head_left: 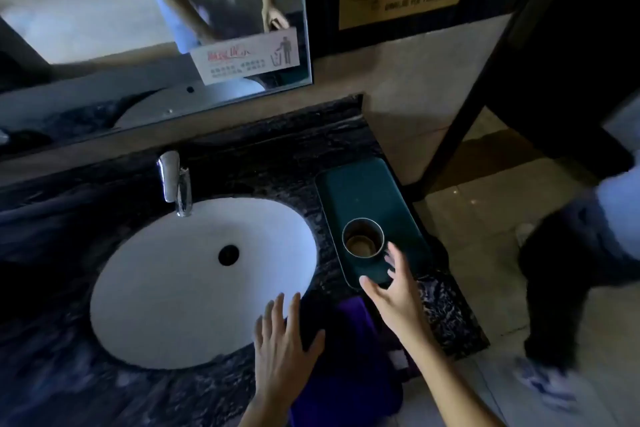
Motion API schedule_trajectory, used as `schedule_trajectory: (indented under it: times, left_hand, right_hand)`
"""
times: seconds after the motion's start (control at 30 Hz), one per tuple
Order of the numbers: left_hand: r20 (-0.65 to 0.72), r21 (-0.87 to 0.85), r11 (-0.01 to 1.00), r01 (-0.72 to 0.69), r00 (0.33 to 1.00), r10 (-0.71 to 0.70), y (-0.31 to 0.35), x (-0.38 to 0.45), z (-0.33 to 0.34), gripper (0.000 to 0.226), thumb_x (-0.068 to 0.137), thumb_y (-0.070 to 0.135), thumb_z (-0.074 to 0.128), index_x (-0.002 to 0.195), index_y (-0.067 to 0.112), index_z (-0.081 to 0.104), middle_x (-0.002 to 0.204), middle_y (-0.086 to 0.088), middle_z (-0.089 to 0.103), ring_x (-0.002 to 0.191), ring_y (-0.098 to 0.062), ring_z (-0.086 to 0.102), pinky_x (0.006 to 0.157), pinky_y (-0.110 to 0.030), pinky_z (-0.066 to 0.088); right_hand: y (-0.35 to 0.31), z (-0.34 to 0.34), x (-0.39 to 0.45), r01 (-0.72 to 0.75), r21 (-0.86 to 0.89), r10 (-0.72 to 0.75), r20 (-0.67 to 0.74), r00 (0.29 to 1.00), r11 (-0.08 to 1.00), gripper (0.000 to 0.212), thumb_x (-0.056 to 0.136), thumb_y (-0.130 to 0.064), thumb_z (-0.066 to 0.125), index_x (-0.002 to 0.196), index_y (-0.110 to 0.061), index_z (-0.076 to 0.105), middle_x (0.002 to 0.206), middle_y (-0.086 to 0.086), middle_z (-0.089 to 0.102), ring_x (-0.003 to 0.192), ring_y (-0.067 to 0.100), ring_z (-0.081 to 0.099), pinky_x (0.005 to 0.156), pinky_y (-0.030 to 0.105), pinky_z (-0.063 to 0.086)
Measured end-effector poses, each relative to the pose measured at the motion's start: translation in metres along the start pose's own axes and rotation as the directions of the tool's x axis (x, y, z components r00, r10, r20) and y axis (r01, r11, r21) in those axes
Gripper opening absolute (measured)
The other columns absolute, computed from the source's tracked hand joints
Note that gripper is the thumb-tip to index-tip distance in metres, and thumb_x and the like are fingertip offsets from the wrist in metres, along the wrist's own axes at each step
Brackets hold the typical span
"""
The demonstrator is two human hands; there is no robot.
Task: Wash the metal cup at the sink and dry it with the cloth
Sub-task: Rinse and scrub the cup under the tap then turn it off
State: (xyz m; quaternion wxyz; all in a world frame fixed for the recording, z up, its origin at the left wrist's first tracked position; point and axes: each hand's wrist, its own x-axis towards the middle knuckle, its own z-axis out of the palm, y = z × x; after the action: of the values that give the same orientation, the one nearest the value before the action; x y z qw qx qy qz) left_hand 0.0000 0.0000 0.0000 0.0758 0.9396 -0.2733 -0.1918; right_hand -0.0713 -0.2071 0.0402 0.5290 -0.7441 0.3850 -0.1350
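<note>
While one metal cup (363, 238) stands upright on one dark green tray (360, 191) right of the single white sink (166, 288), two empty hands hover open-fingered: right (391, 291) near the cup, left (282, 343) beside one purple cloth (349, 357) on the counter (277, 156).

Left hand (282, 350) and right hand (393, 291) apparently open, empty.

The single head-worn camera looked steeply down, close over the sink (173, 305) and dark table (277, 156), facing the mirror (104, 10).
</note>
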Motion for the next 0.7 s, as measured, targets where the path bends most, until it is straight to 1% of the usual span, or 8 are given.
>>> schedule_trajectory:
  times: [0.07,0.17,0.2,0.27,0.33,0.37,0.5,0.7]
  left_hand:
    - [0.029,-0.02,0.999,0.046,0.999,-0.045,0.003,-0.003,0.005,0.081,0.086,0.066,0.05,0.145,0.013,0.062,0.148,-0.02,0.062,0.134,-0.045,0.061,0.104,-0.063,0.051]
    - [-0.001,-0.001,0.998,0.06,0.998,-0.06,0.001,-0.004,0.012,0.081,0.086,0.067,0.045,0.143,0.013,0.064,0.144,-0.018,0.065,0.13,-0.044,0.063,0.104,-0.064,0.051]
    - [0.005,0.003,0.998,0.06,0.998,-0.06,0.0,-0.004,0.013,0.081,0.087,0.067,0.045,0.144,0.012,0.064,0.144,-0.018,0.065,0.13,-0.044,0.063,0.105,-0.064,0.05]
    - [-0.013,0.012,0.998,0.059,0.998,-0.059,-0.001,-0.003,0.012,0.08,0.088,0.066,0.046,0.144,0.011,0.064,0.142,-0.018,0.066,0.129,-0.044,0.064,0.105,-0.063,0.05]
    - [-0.026,0.017,0.999,0.05,0.998,-0.05,-0.002,-0.003,0.015,0.079,0.088,0.065,0.047,0.144,0.011,0.062,0.14,-0.017,0.067,0.128,-0.042,0.064,0.105,-0.062,0.05]
    - [-0.038,0.007,0.999,0.05,0.998,-0.049,-0.003,-0.003,0.017,0.079,0.088,0.064,0.048,0.144,0.011,0.062,0.14,-0.016,0.067,0.127,-0.041,0.064,0.105,-0.062,0.05]
    - [-0.059,-0.003,0.999,0.053,0.997,-0.053,-0.006,-0.002,0.023,0.078,0.087,0.063,0.051,0.146,0.013,0.059,0.139,-0.014,0.067,0.127,-0.039,0.062,0.106,-0.059,0.047]
    - [-0.089,-0.02,0.999,0.045,0.995,-0.047,-0.01,0.0,0.031,0.077,0.085,0.063,0.054,0.146,0.016,0.057,0.137,-0.011,0.066,0.127,-0.037,0.061,0.106,-0.057,0.044]
  right_hand:
    - [0.0,0.001,0.01,-0.023,0.004,0.023,0.018,1.0,1.0,0.087,0.089,-0.018,0.078,0.159,-0.014,0.026,0.161,0.013,0.038,0.146,0.027,0.039,0.115,0.034,0.036]
    - [-0.002,0.004,0.023,-0.034,0.028,0.033,0.06,0.998,0.999,0.093,0.088,-0.018,0.078,0.161,-0.016,0.02,0.167,0.008,0.028,0.152,0.026,0.031,0.122,0.047,0.032]
    - [-0.003,0.004,0.026,-0.021,0.044,0.018,0.066,0.998,0.999,0.094,0.088,-0.016,0.079,0.16,-0.016,0.02,0.167,0.005,0.026,0.153,0.023,0.029,0.124,0.045,0.03]
    - [-0.004,0.004,0.032,0.018,0.081,-0.025,0.081,0.996,0.997,0.095,0.086,-0.012,0.08,0.16,-0.015,0.021,0.165,-0.001,0.027,0.152,0.014,0.028,0.124,0.025,0.026]
    - [-0.003,0.006,0.037,0.045,0.112,-0.055,0.087,0.995,0.993,0.094,0.085,-0.011,0.082,0.158,-0.015,0.024,0.161,-0.003,0.03,0.147,0.003,0.03,0.113,0.005,0.025]
    - [-0.003,0.007,0.04,0.06,0.123,-0.071,0.085,0.994,0.991,0.093,0.084,-0.009,0.082,0.157,-0.014,0.025,0.159,-0.003,0.032,0.144,-0.001,0.032,0.111,0.002,0.025]
    - [0.0,0.014,0.047,0.102,0.149,-0.113,0.067,0.991,0.984,0.091,0.079,-0.001,0.084,0.152,-0.017,0.031,0.152,-0.002,0.042,0.138,-0.011,0.038,0.112,0.007,0.028]
    - [0.01,0.017,0.051,0.127,0.164,-0.131,0.017,0.991,0.978,0.085,0.075,-0.003,0.086,0.138,-0.036,0.04,0.136,-0.029,0.052,0.128,-0.006,0.052,0.104,0.009,0.04]
